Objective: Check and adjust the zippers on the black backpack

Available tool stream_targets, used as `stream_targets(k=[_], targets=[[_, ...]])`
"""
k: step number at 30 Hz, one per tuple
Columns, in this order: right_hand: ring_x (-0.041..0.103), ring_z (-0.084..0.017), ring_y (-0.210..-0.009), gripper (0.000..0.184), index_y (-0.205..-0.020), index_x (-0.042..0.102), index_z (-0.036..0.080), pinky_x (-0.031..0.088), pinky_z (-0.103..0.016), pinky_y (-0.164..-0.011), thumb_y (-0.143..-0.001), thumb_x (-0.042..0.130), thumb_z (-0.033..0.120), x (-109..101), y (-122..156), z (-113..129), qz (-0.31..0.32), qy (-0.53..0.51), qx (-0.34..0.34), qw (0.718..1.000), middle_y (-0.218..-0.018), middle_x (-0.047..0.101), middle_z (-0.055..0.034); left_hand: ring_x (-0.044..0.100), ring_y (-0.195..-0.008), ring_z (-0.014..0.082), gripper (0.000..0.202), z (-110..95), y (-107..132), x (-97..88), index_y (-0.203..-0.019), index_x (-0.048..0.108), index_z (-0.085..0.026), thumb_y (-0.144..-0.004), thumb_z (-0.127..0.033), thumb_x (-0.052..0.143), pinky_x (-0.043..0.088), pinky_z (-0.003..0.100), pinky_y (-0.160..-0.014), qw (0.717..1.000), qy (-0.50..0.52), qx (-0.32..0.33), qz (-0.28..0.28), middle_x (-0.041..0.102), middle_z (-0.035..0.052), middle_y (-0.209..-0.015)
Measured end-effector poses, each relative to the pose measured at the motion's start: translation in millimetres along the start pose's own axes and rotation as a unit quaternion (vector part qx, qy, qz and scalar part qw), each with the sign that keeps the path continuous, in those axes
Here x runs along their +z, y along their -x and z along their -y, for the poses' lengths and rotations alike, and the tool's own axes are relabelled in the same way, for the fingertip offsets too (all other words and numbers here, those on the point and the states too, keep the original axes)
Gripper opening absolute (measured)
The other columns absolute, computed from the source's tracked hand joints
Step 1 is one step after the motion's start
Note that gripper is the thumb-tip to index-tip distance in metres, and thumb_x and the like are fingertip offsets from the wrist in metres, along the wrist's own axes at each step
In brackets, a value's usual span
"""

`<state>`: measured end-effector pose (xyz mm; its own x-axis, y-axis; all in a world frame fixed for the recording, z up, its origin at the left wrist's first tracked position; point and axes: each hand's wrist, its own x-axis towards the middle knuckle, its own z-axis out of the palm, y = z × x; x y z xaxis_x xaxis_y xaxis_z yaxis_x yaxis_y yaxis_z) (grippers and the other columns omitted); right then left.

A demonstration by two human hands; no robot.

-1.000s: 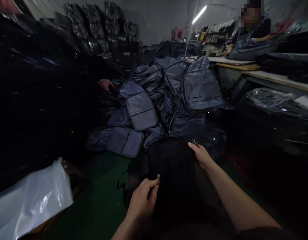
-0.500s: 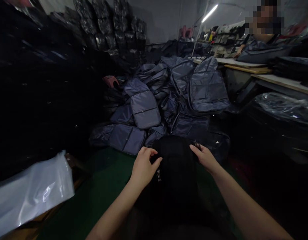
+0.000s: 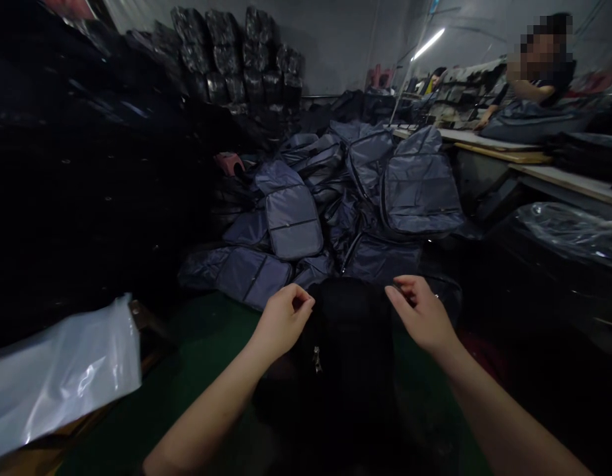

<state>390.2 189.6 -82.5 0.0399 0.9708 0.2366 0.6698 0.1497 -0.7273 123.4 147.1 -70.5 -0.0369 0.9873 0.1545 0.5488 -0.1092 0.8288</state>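
Since the black backpack lying just in front of the heap of navy bags looks soft and light, grip its fabric edge, not the zipper pull; your left hand curls narrowly at that edge, your right hand half open beside it, holding nothing visible.

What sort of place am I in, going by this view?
Probably a bag-making workshop: a heap of navy backpack panels on a green floor, stacked black bags against the wall, and a co-worker at a long worktable.
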Motion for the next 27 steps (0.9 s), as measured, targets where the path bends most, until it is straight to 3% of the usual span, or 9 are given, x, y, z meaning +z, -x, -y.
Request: stream_targets(k=[4,7,11,14,23,27], targets=[[0.060,-0.020,-0.084,0.038,-0.110,0.053,0.024,0.046,-0.033,-0.074,-0.082,0.052,0.050,3.4,9.6,34.6,0.086,0.033,-0.071,0.993,-0.094,0.063,-0.0047,0.062,-0.067,0.0164,0.016,-4.2,0.2,-1.6,-0.073,0.054,-0.018,-0.076,-0.033,0.060,0.048,0.029,-0.063,0.992,0.113,-0.054,0.010,0.063,0.0020,-0.073],[0.060,-0.018,-0.082,0.030,-0.106,0.054,0.025,0.045,-0.031,-0.071,-0.084,0.050,0.045,9.1,14.4,54.1,0.134,0.062,-0.133,0.980,-0.094,0.063,-0.0025,0.062,-0.062,0.0148,0.019,-10.2,2.0,-6.6,-0.072,0.054,-0.016,-0.071,-0.031,0.066,0.051,0.029,-0.063,0.960,0.248,-0.124,0.021,0.064,0.0029,-0.070],[0.058,-0.018,-0.086,0.021,-0.099,0.057,0.024,0.043,-0.029,-0.071,-0.086,0.051,0.039,15.6,14.4,68.0,0.179,0.108,-0.226,0.952,-0.095,0.062,-0.0028,0.061,-0.060,0.0123,0.020,-15.8,4.4,-11.1,-0.068,0.056,-0.014,-0.066,-0.026,0.071,0.051,0.027,-0.061,0.920,0.343,-0.188,0.021,0.063,0.0021,-0.065],[0.056,-0.017,-0.087,0.019,-0.097,0.058,0.022,0.042,-0.028,-0.073,-0.088,0.051,0.036,19.8,11.5,73.4,0.190,0.146,-0.275,0.931,-0.092,0.061,-0.0032,0.060,-0.060,0.0114,0.020,-15.8,3.7,-10.1,-0.066,0.055,-0.014,-0.065,-0.025,0.072,0.052,0.026,-0.062,0.901,0.386,-0.197,0.020,0.064,0.0023,-0.068],[0.053,-0.020,-0.079,0.010,-0.083,0.059,0.019,0.034,-0.028,-0.061,-0.085,0.057,0.028,37.2,6.1,93.2,0.181,0.298,-0.369,0.861,-0.083,0.060,-0.0052,0.062,-0.060,0.0135,0.024,-21.3,-2.4,-2.4,-0.071,0.055,-0.014,-0.066,-0.030,0.072,0.052,0.028,-0.063,0.934,0.317,-0.160,0.019,0.064,0.0018,-0.064],[0.054,-0.020,-0.078,0.012,-0.080,0.059,0.018,0.034,-0.029,-0.061,-0.087,0.055,0.027,39.0,4.4,89.8,0.173,0.286,-0.372,0.866,-0.080,0.061,-0.0049,0.063,-0.062,0.0148,0.025,-13.9,-9.6,-8.8,-0.074,0.053,-0.015,-0.070,-0.034,0.068,0.052,0.030,-0.065,0.953,0.283,-0.108,-0.013,0.064,0.0015,-0.066]])
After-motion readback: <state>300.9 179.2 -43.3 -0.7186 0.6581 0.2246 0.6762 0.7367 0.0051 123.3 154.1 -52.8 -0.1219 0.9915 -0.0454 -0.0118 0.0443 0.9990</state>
